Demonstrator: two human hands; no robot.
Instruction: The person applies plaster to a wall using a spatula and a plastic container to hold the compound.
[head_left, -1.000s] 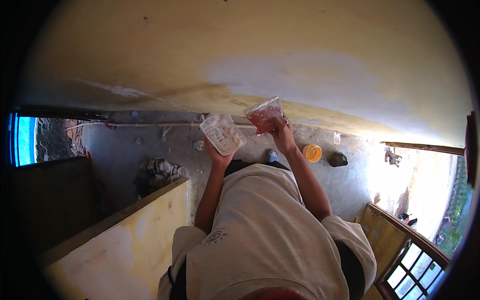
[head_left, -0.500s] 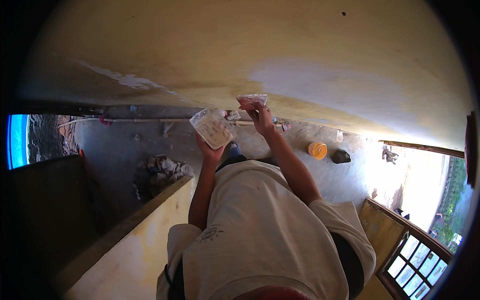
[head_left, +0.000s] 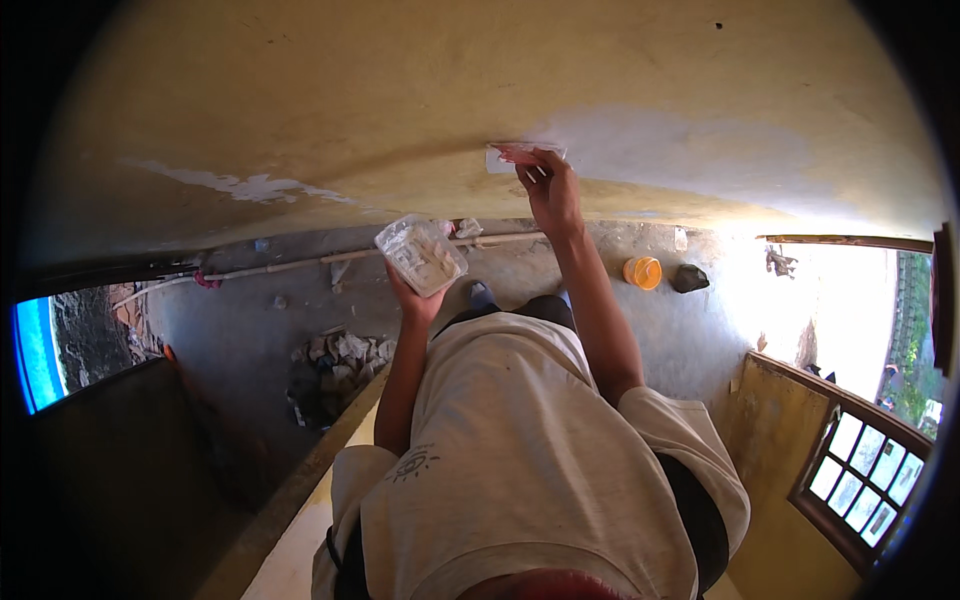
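Observation:
My left hand [head_left: 414, 303] is closed under a clear plastic tub [head_left: 398, 240] and holds it tilted near my body. Pale paste [head_left: 434, 268] lies in the tub, smeared across its bottom. Higher up, the fingers of my right hand [head_left: 555, 195] pinch a reddish flat scraper [head_left: 518, 152]. Its blade is against the yellowish wall [head_left: 330, 90], over a small white smear [head_left: 496, 161]. A larger pale grey patch [head_left: 660, 135] spreads over the wall to the right of the scraper.
A long pale pole [head_left: 300, 264] lies on the grey floor along the wall's foot. An orange bucket [head_left: 642, 272] and a black bag [head_left: 690, 278] stand to the right. Rubbish is heaped [head_left: 340, 360] at lower left, beside a low wall. A paned window [head_left: 860, 470] is at lower right.
My right hand has moved up with the scraper, which now meets the wall, and a white smear shows there. The tub has stayed in my left hand, its inside now turned more into view.

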